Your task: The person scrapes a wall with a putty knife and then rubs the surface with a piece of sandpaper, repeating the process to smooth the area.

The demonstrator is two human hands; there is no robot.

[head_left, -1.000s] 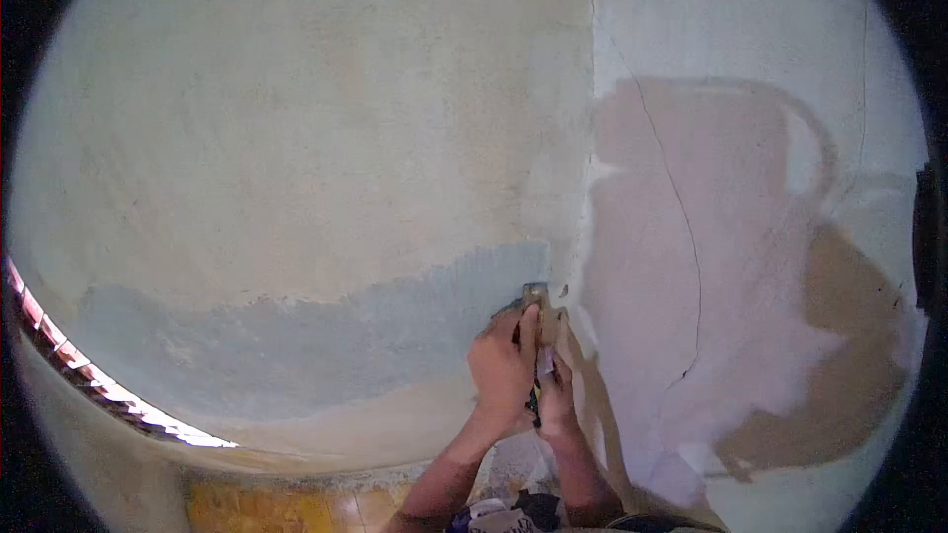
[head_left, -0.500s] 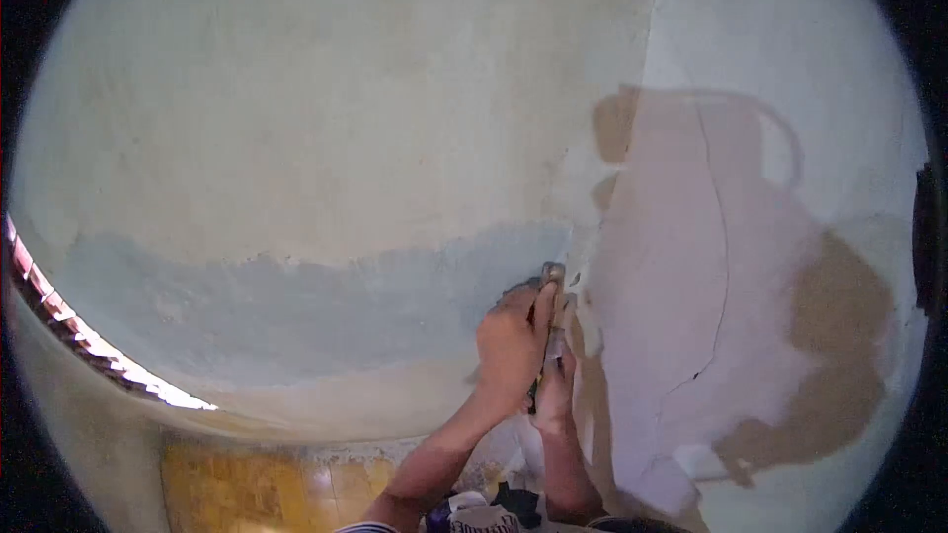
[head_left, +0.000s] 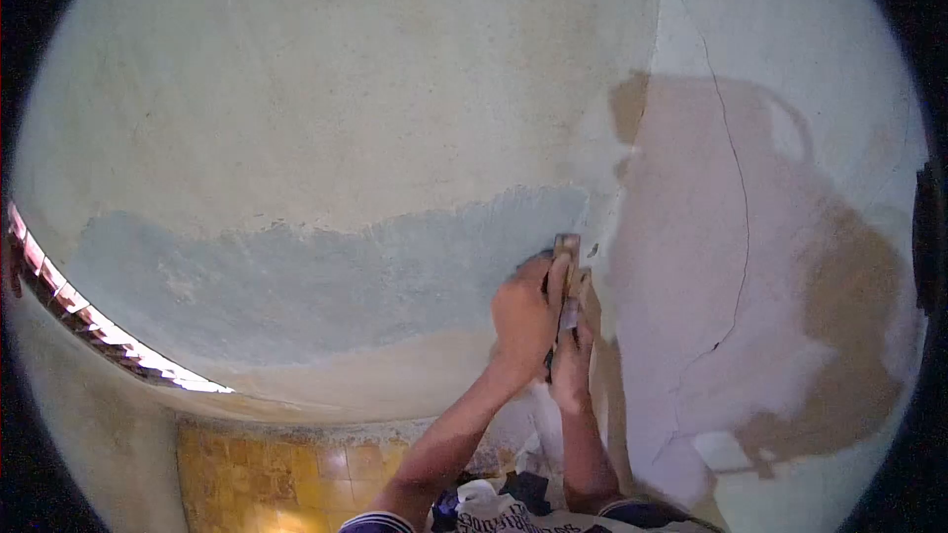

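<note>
My left hand [head_left: 523,324] is closed around a narrow, flat, plaster-smeared tool [head_left: 567,249], its tip pointing up in front of the wall near the corner. Just below and to its right, my right hand [head_left: 572,375] grips a scraper [head_left: 570,316] with a pale blade and a dark handle part. The two tools overlap in this view, and my fingers cover much of both. Behind my left hand spreads a grey damp-looking plaster patch [head_left: 296,286] on the beige wall [head_left: 336,89].
The wall on the right [head_left: 681,266] has a long thin crack and carries my shadow. A small chip mark [head_left: 593,251] shows near the corner. Yellow-brown floor tiles [head_left: 296,469] lie below. At the left is a bright opening [head_left: 128,353].
The view has tilted down slightly, so the wall patch and both hands appear higher and the hands a little further right. Both hands keep their grip on the tools.
</note>
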